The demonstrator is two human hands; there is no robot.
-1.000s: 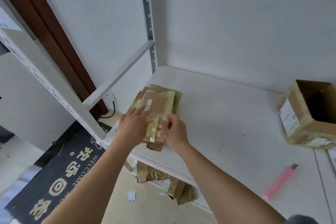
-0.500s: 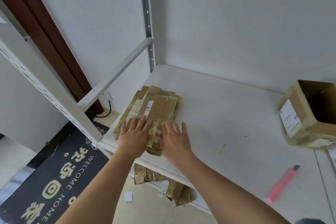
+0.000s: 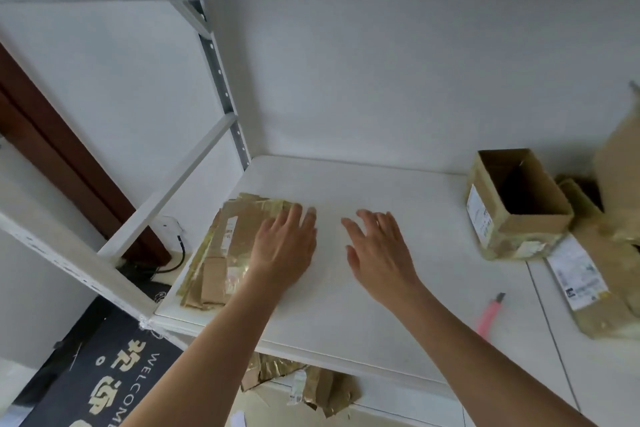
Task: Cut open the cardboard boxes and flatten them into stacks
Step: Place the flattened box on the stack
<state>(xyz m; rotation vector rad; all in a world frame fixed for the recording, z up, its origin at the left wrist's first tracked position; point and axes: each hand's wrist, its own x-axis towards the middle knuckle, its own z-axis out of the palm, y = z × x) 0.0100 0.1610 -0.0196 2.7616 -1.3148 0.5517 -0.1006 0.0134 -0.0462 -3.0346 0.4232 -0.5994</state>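
A stack of flattened brown cardboard boxes with glossy tape [image 3: 225, 250] lies at the left front corner of the white shelf board [image 3: 346, 315], against the white metal rack upright. The left hand [image 3: 285, 246] rests flat on the stack's right side, fingers straight and spread, its grip wide open and holding nothing. Just right of the stack, the right hand [image 3: 379, 246] hovers or lies open over bare shelf, fingers relaxed, gripping nothing. Well right of the stack stands an open brown cardboard box with a white label [image 3: 516, 204], further taped boxes [image 3: 595, 274] beside it, and a pink utility knife [image 3: 490, 314] in front. Below the stack's shelf lie crumpled cardboard scraps [image 3: 304, 385].
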